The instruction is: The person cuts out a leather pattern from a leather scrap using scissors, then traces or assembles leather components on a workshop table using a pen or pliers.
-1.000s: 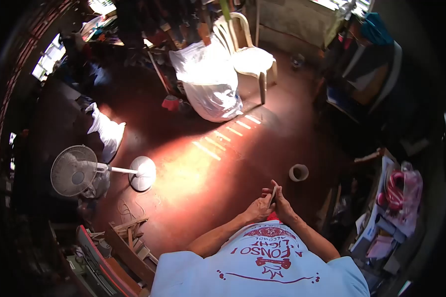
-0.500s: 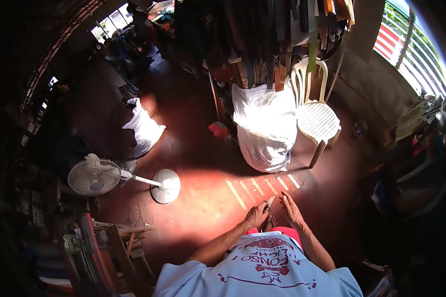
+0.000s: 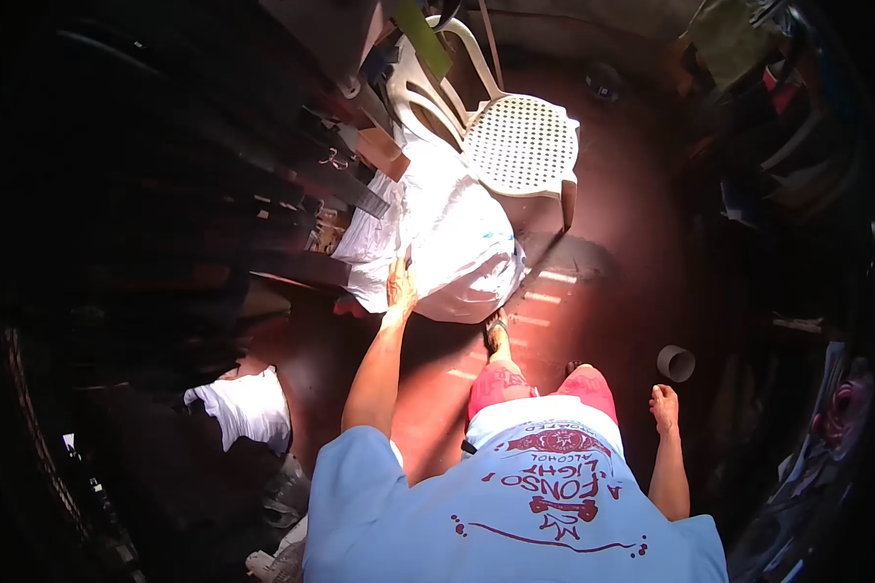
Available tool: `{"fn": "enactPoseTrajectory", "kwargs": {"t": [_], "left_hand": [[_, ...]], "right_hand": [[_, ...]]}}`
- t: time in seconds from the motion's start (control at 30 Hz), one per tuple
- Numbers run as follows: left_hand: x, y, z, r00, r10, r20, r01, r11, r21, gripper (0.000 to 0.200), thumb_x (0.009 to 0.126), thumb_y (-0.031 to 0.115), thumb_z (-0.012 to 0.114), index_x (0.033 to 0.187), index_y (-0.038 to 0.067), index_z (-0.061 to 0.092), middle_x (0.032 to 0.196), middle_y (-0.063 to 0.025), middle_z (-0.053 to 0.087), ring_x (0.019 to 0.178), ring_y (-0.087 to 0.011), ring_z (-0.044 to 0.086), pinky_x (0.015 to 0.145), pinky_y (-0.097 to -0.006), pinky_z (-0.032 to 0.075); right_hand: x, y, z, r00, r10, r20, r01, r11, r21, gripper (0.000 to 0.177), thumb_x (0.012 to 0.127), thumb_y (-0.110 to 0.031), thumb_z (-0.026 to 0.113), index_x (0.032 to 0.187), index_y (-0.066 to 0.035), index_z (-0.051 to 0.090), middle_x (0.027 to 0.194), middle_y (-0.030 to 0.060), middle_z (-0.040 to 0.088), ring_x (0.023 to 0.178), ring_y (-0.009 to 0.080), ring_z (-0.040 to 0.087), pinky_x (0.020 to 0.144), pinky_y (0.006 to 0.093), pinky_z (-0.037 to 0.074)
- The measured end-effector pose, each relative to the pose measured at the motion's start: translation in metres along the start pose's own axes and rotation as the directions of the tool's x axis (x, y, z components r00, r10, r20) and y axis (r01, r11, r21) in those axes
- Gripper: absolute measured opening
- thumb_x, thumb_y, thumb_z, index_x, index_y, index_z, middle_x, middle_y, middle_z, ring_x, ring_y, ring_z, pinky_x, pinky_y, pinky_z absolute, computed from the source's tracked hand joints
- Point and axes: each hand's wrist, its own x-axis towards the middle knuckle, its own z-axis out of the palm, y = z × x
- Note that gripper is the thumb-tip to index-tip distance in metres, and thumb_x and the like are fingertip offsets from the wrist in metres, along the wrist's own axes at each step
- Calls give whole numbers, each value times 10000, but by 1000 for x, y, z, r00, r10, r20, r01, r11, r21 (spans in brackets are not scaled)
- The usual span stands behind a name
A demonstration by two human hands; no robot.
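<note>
A large, brightly sunlit white sack (image 3: 457, 233) stands on the red floor, its top against hanging strips. My left hand (image 3: 401, 287) is stretched forward to the near left side of the sack, fingers close together. A small dark bit shows by its fingertips, too small to name. Low at my right side, my right hand (image 3: 664, 403) has its fingers curled in, with nothing visible in it. Near that hand a pale round tube or cup (image 3: 676, 363) lies on the floor. Beside the sack stands a white plastic chair (image 3: 521, 146).
Dark strips of material (image 3: 379, 194) hang at the left and upper left. A smaller white sack (image 3: 253, 408) lies at the lower left. Cluttered items (image 3: 846, 398) line the right side. My sandalled foot (image 3: 497, 335) is just in front of the large sack.
The view has turned right and come closer to the sack and chair. My hands have moved apart, the left out to the sack, the right down to my side. The fan is out of view.
</note>
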Motion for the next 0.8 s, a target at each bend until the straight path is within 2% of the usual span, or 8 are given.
{"fn": "enactPoseTrajectory", "kwargs": {"t": [0.07,0.1,0.3,0.37,0.47,0.5,0.67,0.8], "left_hand": [[40,-38,1,984,-101,143,97,995,35,395,961,182,457,1257,-79,458,1136,-297,536,1049,-460,511,945,-473,418],[50,-82,32,987,114,-109,-97,984,150,327,972,203,444,1160,-60,491,1062,-294,536,1022,-459,514,894,-502,408],[90,-141,76,952,-297,75,305,941,-146,337,983,250,448,1084,-69,488,1009,-289,566,934,-435,549,835,-500,424],[79,-144,105,754,-646,120,594,593,-543,310,988,254,446,1073,-35,516,939,-201,596,786,-320,588,730,-469,463],[72,-95,94,269,-777,569,930,56,-363,242,982,261,443,1038,63,571,818,-76,596,575,-189,535,539,-395,437],[69,-50,69,248,-780,575,969,210,-134,207,955,273,447,996,149,608,715,2,574,435,-140,438,431,-326,351],[95,-42,86,711,-383,589,479,878,-7,195,932,248,477,984,126,620,728,-13,596,473,-138,476,442,-312,372],[127,5,83,894,-49,446,70,997,-31,186,913,228,501,975,108,629,739,-24,614,502,-137,507,451,-300,389]], "right_hand": [[-46,33,7,979,187,-76,-189,982,-17,276,940,-289,612,1079,-51,619,802,1,580,643,85,550,540,230,462],[-68,50,13,965,244,-96,-249,968,-39,254,944,-275,606,1066,-52,621,793,0,581,636,88,553,536,235,465],[-190,105,50,871,488,-57,-488,872,14,190,945,-214,611,1023,-45,645,786,12,610,623,104,574,542,266,493],[-218,101,61,876,481,-40,-481,877,24,181,945,-201,613,1014,-39,653,788,5,613,642,98,569,579,255,489],[-244,80,72,857,511,-66,-509,860,43,175,950,-181,600,1014,-24,644,788,25,610,625,105,543,560,262,470],[-246,89,74,854,517,-60,-509,854,105,172,951,-178,597,1017,-26,641,789,31,609,622,111,541,554,264,468],[-254,157,87,823,560,-95,-512,803,304,194,940,-213,609,1026,-40,632,841,69,632,679,176,623,593,341,550],[-251,212,95,838,528,-136,-458,817,349,272,907,-266,648,1051,-37,666,785,73,670,654,136,644,571,289,542]]}}
